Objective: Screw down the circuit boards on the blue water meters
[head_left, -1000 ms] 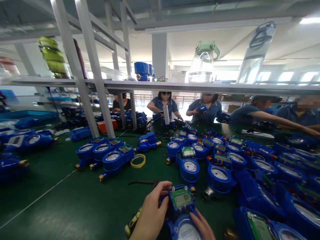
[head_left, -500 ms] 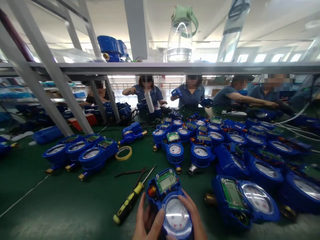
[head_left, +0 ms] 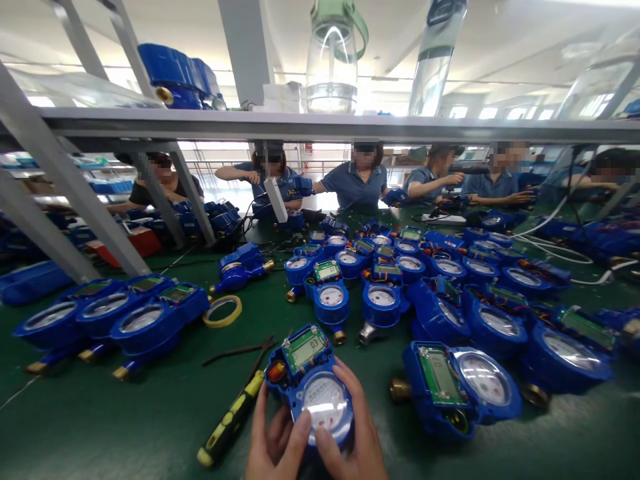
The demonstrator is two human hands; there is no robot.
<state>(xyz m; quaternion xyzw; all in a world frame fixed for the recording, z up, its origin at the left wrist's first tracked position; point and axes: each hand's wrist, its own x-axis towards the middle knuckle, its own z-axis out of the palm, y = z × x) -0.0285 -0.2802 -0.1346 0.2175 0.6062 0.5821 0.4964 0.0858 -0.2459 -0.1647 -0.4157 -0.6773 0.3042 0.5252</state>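
Note:
Both my hands hold a blue water meter (head_left: 325, 403) at the near edge of the green table. It has a round white dial and, above that, an exposed circuit board with a small LCD. My left hand (head_left: 280, 433) grips its left side, thumb on the dial's rim. Wrapped around the right side is my right hand (head_left: 357, 427), its thumb on the lower dial. Left of the meter lies a yellow-and-black screwdriver (head_left: 233, 417), close to my left fingers. Dark pliers (head_left: 250, 350) rest just beyond it. Another open water meter (head_left: 460, 390) lies to the right.
Many blue meters (head_left: 445, 267) crowd the table's middle and right; several (head_left: 143, 327) stand left. A roll of yellow tape (head_left: 223, 311) lies between. A grey shelf (head_left: 310, 123) crosses above, bearing a bottle (head_left: 333, 67). Co-workers (head_left: 355, 180) sit opposite.
The view has shifted to the right, so the scene slides left. My right thumb now shows on the dial's lower part. Across the table, a co-worker's arm holding a meter has reached sideways.

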